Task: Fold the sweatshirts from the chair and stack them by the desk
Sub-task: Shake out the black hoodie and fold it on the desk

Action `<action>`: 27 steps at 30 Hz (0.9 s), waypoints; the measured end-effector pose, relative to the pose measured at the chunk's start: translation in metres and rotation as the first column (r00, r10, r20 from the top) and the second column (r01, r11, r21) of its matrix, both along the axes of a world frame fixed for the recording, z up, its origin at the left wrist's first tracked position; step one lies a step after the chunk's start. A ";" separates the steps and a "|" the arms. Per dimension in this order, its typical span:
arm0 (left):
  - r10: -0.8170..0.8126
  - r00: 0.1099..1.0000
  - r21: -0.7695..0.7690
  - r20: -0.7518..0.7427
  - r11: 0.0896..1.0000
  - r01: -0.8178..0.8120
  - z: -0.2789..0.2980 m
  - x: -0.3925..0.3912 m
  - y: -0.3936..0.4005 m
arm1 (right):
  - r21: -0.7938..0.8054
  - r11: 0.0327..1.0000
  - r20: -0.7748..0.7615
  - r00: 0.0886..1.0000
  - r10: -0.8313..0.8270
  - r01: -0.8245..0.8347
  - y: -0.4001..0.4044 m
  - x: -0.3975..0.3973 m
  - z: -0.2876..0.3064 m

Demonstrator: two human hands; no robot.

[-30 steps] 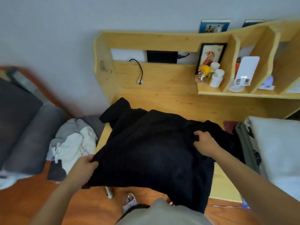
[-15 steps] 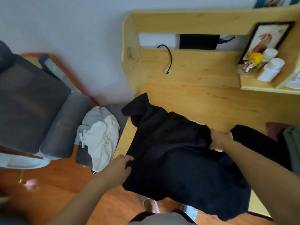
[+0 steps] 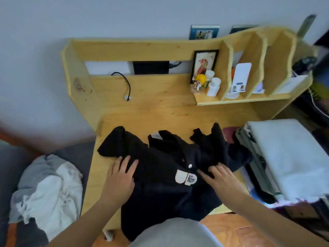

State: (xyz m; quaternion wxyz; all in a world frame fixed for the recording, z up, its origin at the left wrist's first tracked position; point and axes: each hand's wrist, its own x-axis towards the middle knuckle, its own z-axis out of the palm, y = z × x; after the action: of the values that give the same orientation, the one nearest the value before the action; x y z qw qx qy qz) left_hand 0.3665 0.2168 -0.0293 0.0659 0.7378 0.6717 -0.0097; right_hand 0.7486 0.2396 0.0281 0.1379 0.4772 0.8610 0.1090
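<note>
Two hands work a black sweatshirt (image 3: pixel 160 177) spread front-up on the wooden desk (image 3: pixel 160 111), its hem hanging over the near edge toward the person. The left hand (image 3: pixel 119 180) lies flat on the garment's left shoulder area, fingers straight and slightly spread, apparently pressing the fabric down so it stays put while being smoothed. The right hand (image 3: pixel 219 177), just right of the white chest patch (image 3: pixel 186 177), has its fingers curled into a bunched fold of the cloth, probably to tug that side flat or gather the rumpled right sleeve (image 3: pixel 219 148), which lies crumpled toward the desk's right end. The left sleeve (image 3: pixel 114 143) points toward the desk's back-left corner. Laying it face-up like this suggests the garment is being squared before the first fold. Left of the desk, more clothing, a grey and white heap (image 3: pixel 48 189), waits on the dark chair (image 3: pixel 78 157). At the desk's right end a stack of folded items (image 3: pixel 284 157) sits, seemingly the pile for finished pieces.
</note>
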 end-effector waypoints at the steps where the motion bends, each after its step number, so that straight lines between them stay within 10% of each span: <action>1: -0.014 1.000 -0.209 -0.027 0.978 0.009 -0.018 0.000 -0.013 | -0.281 0.953 0.114 0.990 -0.088 0.117 -0.012 0.010 -0.009; 4: 0.035 0.999 -0.572 -0.008 0.820 -0.034 -0.046 0.000 -0.050 | -0.793 0.505 0.174 0.921 -0.349 0.341 -0.036 0.021 -0.017; 12: 0.205 0.974 -0.565 0.094 0.817 -0.117 -0.027 -0.001 -0.046 | -0.416 0.833 -0.610 0.568 -0.552 0.363 0.082 -0.037 0.001; 17: 0.373 0.846 -0.443 0.381 0.877 -0.187 0.007 0.020 -0.051 | -0.711 0.501 -0.216 0.524 -0.824 0.494 0.127 -0.093 -0.042; 20: 0.419 0.766 -0.422 0.488 0.881 -0.213 0.030 0.033 -0.056 | -0.657 0.498 -0.123 0.571 -0.812 0.566 0.109 -0.102 -0.056; 25: 0.519 0.517 -0.480 0.681 0.849 -0.222 0.074 0.051 -0.045 | -0.566 0.758 -0.651 0.389 -0.652 0.324 0.066 -0.089 -0.030; 27: 0.569 0.270 -0.523 0.777 0.822 -0.227 0.093 0.064 -0.027 | -0.462 0.860 -0.823 0.256 -0.506 0.214 0.044 -0.079 -0.008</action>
State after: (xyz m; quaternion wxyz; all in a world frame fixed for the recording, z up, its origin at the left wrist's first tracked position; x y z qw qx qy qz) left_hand 0.4303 0.1902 0.0633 0.5370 0.4005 0.6753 0.3085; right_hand 0.6693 0.2838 0.0199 -0.2916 0.6152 0.6553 -0.3274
